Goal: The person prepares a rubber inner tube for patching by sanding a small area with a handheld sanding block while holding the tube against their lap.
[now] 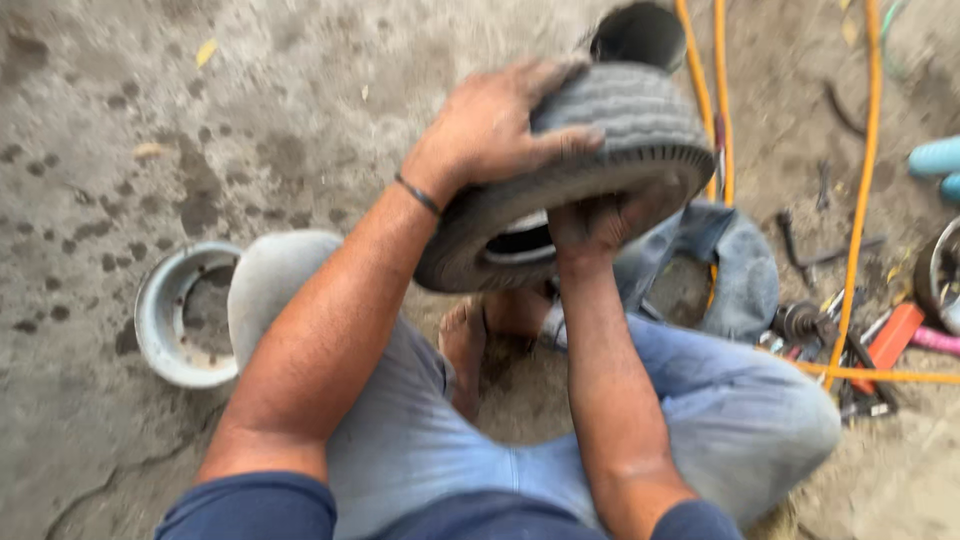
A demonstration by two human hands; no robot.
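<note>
A small grey tyre (590, 150) is held tilted at upper centre, above bare feet. It is grasped on top by the left hand (490, 125) and underneath at its bead by the right hand (600, 220). A metal rim (165, 320) lies at left, yellow hoses (860, 190) at right.

Soft, even daylight fills the head view, bright enough but flat, with no hard shadows and no glare. Only a faint shade lies beneath the person's legs on the concrete floor (120, 110). Motion blur smears the whole frame: the tyre (590, 160) tread is streaked, and the tools (860, 350) and orange hoses (860, 190) at the right edge are soft and indistinct
</note>
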